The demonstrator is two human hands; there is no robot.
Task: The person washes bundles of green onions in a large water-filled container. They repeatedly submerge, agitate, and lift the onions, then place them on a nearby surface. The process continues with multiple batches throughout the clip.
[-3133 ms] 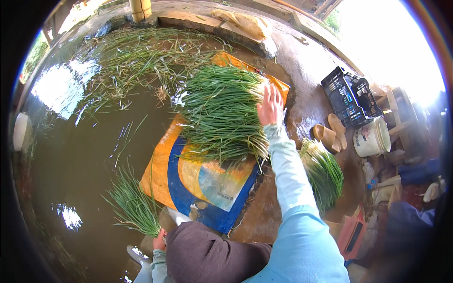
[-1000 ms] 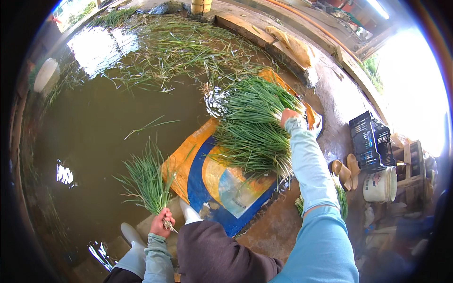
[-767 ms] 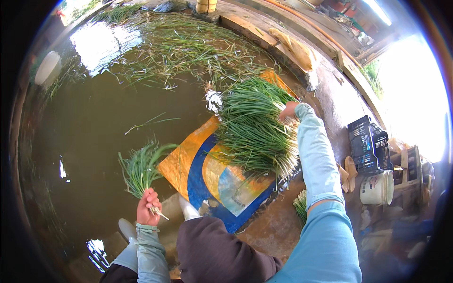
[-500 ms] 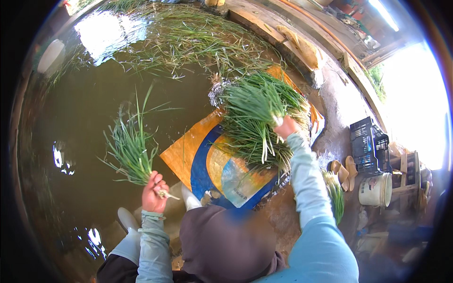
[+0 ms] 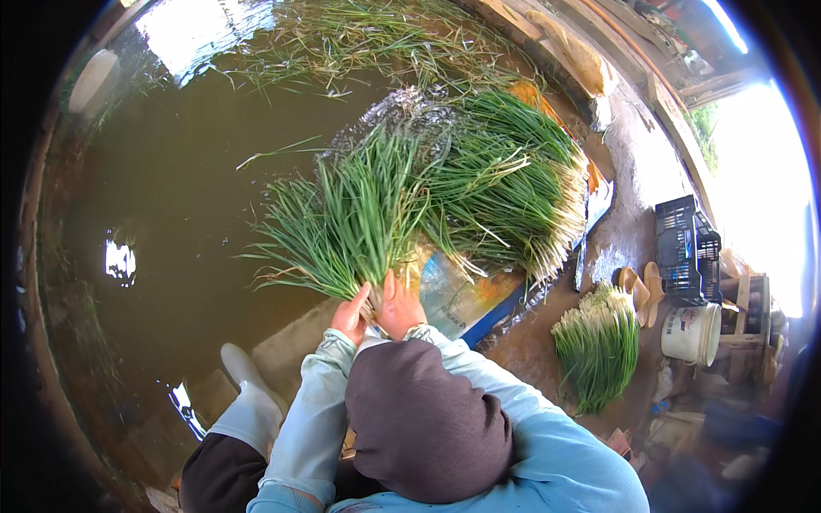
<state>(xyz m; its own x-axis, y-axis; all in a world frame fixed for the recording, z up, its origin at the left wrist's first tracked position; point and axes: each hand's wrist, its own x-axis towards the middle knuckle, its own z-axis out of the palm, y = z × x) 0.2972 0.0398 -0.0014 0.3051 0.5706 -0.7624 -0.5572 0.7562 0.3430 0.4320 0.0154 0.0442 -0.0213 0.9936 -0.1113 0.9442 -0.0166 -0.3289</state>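
A person's left hand (image 5: 349,316) and right hand (image 5: 399,308), close together at the near side, cup the pale ends of a green onion bunch (image 5: 363,209), leaves fanning far over muddy water (image 5: 180,222). Right of it, a larger pile (image 5: 513,179) covers a printed sheet (image 5: 440,295) (partly blue). A slack grip could let stems slip into the water.

L hand (image 5: 349,316), R hand (image 5: 399,309) close tog., arms (image 5: 310,419) fwd.
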